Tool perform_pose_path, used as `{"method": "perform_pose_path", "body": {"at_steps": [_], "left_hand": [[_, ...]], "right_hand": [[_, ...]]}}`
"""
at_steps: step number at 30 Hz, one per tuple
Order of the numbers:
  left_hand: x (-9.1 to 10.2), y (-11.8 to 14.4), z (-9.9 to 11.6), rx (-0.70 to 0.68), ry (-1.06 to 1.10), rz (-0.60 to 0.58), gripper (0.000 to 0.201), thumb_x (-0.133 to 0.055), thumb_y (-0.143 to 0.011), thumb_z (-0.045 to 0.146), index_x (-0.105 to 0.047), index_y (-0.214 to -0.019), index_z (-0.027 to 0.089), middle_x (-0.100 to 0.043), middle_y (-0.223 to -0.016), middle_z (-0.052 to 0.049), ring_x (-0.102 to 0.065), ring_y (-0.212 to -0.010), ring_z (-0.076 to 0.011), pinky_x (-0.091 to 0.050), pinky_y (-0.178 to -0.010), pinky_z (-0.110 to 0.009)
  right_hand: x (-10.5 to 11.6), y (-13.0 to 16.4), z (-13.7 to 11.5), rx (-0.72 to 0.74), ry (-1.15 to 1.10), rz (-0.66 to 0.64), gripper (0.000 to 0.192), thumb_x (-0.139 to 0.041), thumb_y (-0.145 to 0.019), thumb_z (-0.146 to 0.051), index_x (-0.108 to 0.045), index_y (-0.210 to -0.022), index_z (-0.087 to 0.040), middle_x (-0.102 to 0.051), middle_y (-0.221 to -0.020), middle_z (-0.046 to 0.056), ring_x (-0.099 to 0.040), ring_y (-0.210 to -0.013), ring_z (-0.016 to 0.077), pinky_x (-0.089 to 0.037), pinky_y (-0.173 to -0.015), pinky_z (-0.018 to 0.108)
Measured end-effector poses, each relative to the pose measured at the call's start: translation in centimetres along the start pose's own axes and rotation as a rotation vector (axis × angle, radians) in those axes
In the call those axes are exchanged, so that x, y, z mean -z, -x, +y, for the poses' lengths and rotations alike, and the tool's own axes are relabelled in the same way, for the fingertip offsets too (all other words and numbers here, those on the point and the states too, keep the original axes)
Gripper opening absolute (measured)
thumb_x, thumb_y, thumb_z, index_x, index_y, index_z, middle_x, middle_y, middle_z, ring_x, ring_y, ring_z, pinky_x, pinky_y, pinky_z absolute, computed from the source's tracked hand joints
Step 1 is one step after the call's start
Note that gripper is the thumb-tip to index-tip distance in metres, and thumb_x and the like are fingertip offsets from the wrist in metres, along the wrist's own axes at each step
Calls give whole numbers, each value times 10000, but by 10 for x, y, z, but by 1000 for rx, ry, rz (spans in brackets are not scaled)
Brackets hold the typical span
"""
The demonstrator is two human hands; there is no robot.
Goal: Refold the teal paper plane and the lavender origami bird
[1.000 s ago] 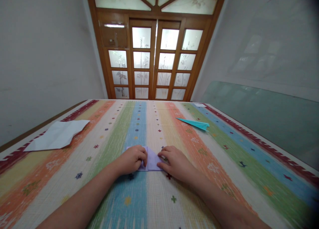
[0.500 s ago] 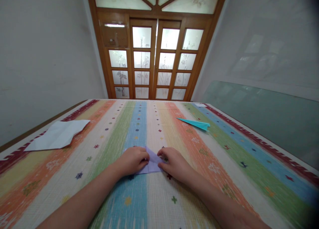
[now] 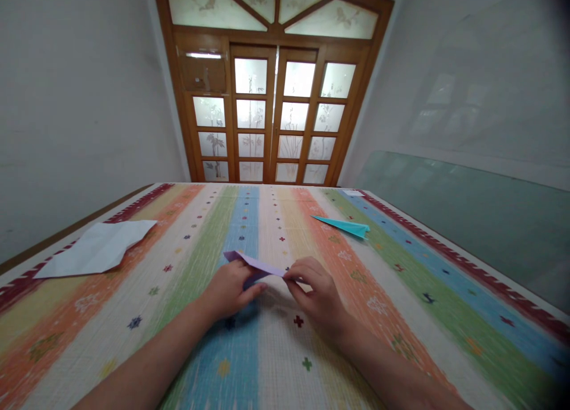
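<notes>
The right hand (image 3: 314,288) pinches one end of a folded purple paper (image 3: 260,266) between its thumb and fingers. The paper slants from that pinch up to the left hand (image 3: 227,288), whose fingers reach in behind its near edge; the thumb sticks out below, away from the fingers (whether this hand grips the sheet too, I cannot tell). Beyond the right-hand pinch and a little to its right, a turquoise paper plane (image 3: 342,225) lies on the striped tablecloth (image 3: 280,362), its nose toward the left. Well apart from the grip, out to the left, rests a creased white paper (image 3: 95,249). Straight ahead of both hands, past the table's far edge, stands a wooden door (image 3: 274,113) with glass panes.
</notes>
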State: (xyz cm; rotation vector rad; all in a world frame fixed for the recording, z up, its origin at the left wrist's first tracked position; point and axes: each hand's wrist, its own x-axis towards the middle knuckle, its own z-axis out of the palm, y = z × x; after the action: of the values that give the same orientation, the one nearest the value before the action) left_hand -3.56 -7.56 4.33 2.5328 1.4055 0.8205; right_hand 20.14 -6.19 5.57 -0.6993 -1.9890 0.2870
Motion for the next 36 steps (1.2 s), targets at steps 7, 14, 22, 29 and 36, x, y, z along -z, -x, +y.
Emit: {"method": "perform_pose_path", "body": {"at_steps": [7, 14, 22, 29, 36], "left_hand": [[-3, 0, 1, 80, 321, 84, 424, -411, -953, 471, -654, -804, 157, -654, -793, -63, -593, -778, -196, -438, -743, -291], [-12, -6, -9, 347, 654, 174, 473, -441, -938, 498, -566, -633, 160, -553, -600, -8, -506, -590, -147, -400, -596, -259], [-18, -2, -24, 549, 1070, -8, 416, -665, -757, 527, -678, -825, 117, -662, -725, -76, -602, -648, -186, -460, -594, -272], [-8, 5, -19, 439, 1020, -335, 353, -660, -750, 466, -680, -826, 122, -652, -781, -60, -560, -649, -154, -426, -593, -250], [-7, 1, -17, 412, 1029, -407, 342, -633, -820, 460, -708, -924, 143, -695, -886, -72, -607, -709, -168, -453, -655, -265]], "right_hand": [[-11, 2, -3, 288, 93, -190, 198, -607, -866, -121, -681, -1007, -238, -682, -1030, 60, -592, -978, 216, -476, -879, 402], [-9, 2, -4, 221, 56, -382, 252, -656, -863, -313, -673, -1109, -262, -642, -1188, 75, -581, -1084, 242, -466, -943, 440], [-1, 3, 23, -208, -6, 34, 454, -580, -916, -325, -510, -1362, -282, -538, -1375, 100, -482, -1284, 255, -400, -1070, 487], [-6, 3, 38, -671, -503, -184, 569, -538, -945, -405, -374, -1462, -235, -572, -1346, 153, -591, -1195, 240, -495, -992, 458], [-1, 2, 26, -776, -804, -456, 516, -648, -868, -296, -499, -1354, -205, -701, -1105, 129, -709, -923, 244, -598, -743, 360]]}}
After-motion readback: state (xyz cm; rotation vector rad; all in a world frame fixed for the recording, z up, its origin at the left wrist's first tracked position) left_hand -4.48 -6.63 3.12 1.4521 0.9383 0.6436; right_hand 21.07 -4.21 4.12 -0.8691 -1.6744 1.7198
